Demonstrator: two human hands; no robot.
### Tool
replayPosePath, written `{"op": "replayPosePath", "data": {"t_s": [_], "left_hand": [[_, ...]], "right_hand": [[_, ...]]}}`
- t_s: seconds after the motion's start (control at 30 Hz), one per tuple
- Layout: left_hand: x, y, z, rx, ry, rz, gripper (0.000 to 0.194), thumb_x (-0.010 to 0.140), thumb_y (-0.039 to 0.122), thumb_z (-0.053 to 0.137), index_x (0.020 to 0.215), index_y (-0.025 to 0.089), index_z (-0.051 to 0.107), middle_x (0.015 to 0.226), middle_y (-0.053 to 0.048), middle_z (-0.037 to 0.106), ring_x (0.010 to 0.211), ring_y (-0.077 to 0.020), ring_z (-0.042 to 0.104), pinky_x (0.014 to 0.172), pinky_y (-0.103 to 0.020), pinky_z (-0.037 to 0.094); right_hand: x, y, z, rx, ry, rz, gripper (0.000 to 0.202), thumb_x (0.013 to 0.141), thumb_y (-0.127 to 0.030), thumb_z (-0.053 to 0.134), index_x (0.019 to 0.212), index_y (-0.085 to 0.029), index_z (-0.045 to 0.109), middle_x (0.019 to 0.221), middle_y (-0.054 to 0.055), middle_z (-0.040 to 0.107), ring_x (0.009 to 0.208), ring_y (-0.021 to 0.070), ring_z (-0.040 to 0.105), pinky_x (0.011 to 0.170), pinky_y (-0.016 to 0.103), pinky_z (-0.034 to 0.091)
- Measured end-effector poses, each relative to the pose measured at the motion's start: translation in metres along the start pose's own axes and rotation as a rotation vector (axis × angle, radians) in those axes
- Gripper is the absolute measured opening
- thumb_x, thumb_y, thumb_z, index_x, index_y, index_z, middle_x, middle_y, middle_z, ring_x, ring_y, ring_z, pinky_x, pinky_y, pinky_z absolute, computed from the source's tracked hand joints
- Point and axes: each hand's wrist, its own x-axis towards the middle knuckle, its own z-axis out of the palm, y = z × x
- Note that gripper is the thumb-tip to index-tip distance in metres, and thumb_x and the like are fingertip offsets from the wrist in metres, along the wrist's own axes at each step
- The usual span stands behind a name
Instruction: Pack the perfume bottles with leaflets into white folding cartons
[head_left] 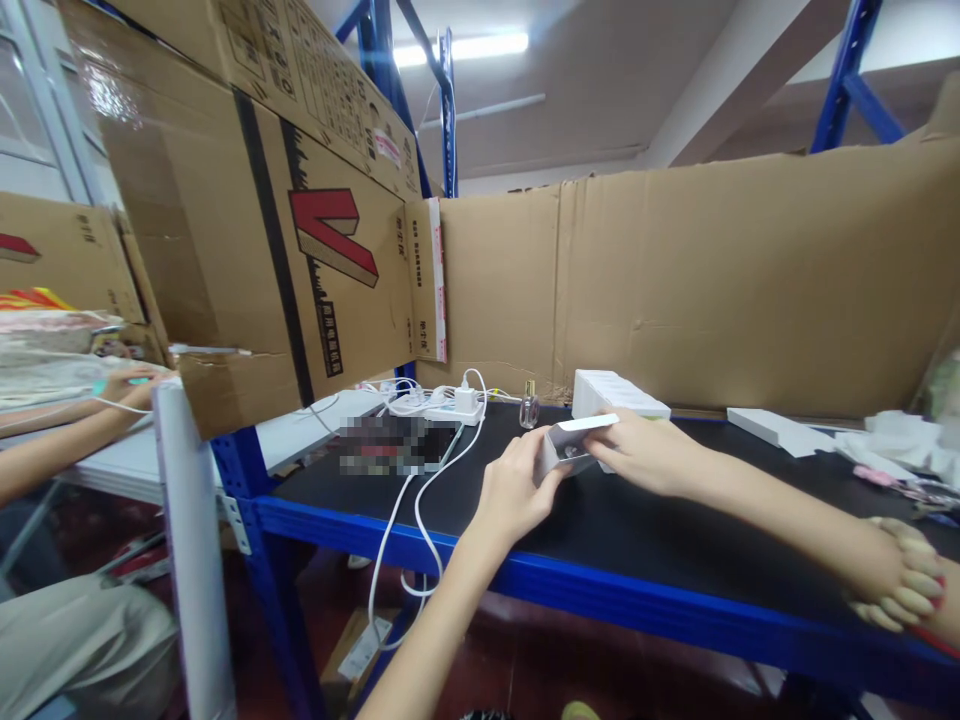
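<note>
A small white cardboard box (pixel 553 452) is held above the black tabletop, its open end facing me and a flap raised. Something small and shiny shows inside, too unclear to name. My left hand (pixel 517 485) is closed round the box's left side, thumb at the lower edge. My right hand (pixel 637 455) grips its right side by the flap, fingers partly hidden behind it. Just behind my hands stands a row of white boxes (pixel 611 392). A small glass bottle with a gold top (pixel 529 408) stands to their left.
A phone or tablet (pixel 442 445) with a white cable lies left, near a power strip (pixel 457 412). A flat white box (pixel 780 432), crumpled white paper (pixel 889 440) and keys (pixel 919 490) lie right. Cardboard walls (pixel 675 290) enclose the blue-edged table. Another person's arm (pixel 67 445) is at far left.
</note>
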Motion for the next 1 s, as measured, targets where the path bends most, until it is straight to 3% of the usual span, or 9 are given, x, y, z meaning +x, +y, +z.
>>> {"op": "replayPosePath", "data": {"t_s": [0.1,0.3,0.43,0.63,0.83,1.0], "left_hand": [[0.0,-0.001,0.0,0.05,0.033,0.035,0.031,0.077,0.024,0.055,0.107,0.018,0.05,0.09,-0.004,0.062,0.083,-0.0183,0.057,0.075,-0.03,0.045],[0.0,0.0,0.001,0.058,0.049,0.063,0.027,0.077,0.026,0.055,0.103,0.018,0.051,0.093,-0.005,0.062,0.087,-0.0194,0.056,0.078,-0.032,0.043],[0.0,0.001,0.0,0.0,-0.012,-0.057,0.026,0.081,0.03,0.051,0.105,0.019,0.048,0.091,-0.004,0.062,0.084,-0.0195,0.057,0.075,-0.031,0.044],[-0.001,0.004,-0.003,-0.084,-0.136,-0.216,0.02,0.085,0.036,0.043,0.099,0.023,0.048,0.082,-0.001,0.062,0.077,-0.0183,0.06,0.069,-0.029,0.045],[0.0,0.006,-0.002,-0.006,-0.142,-0.21,0.022,0.085,0.039,0.043,0.098,0.022,0.048,0.087,-0.003,0.062,0.082,-0.021,0.061,0.069,-0.03,0.045],[0.001,0.008,-0.002,0.061,-0.135,-0.268,0.026,0.084,0.043,0.044,0.097,0.02,0.048,0.074,-0.003,0.061,0.075,-0.0215,0.062,0.064,-0.028,0.044]], "right_hand": [[-0.001,-0.01,-0.005,-0.055,-0.094,0.084,0.03,0.084,-0.022,0.04,0.068,-0.018,0.065,0.08,0.008,0.064,0.069,0.0173,0.06,0.046,0.022,0.039],[-0.001,-0.011,-0.007,0.007,-0.043,0.057,0.031,0.081,-0.026,0.045,0.061,-0.02,0.067,0.078,0.007,0.065,0.066,0.0167,0.06,0.048,0.024,0.041],[0.001,-0.005,-0.009,0.083,-0.045,0.062,0.032,0.08,-0.029,0.046,0.058,-0.02,0.068,0.073,0.005,0.064,0.062,0.0159,0.06,0.05,0.025,0.043],[0.004,0.008,0.001,0.311,0.073,0.026,0.021,0.074,-0.028,0.055,0.06,-0.021,0.069,0.069,0.003,0.068,0.056,0.015,0.061,0.046,0.024,0.045],[0.006,0.016,-0.001,0.539,-0.054,0.038,0.013,0.072,-0.025,0.059,0.065,-0.02,0.069,0.066,0.002,0.071,0.06,0.0169,0.064,0.054,0.026,0.051],[0.007,0.018,-0.003,0.575,-0.08,0.06,0.017,0.074,-0.03,0.057,0.066,-0.02,0.069,0.069,0.002,0.071,0.062,0.0158,0.063,0.055,0.026,0.051]]}}
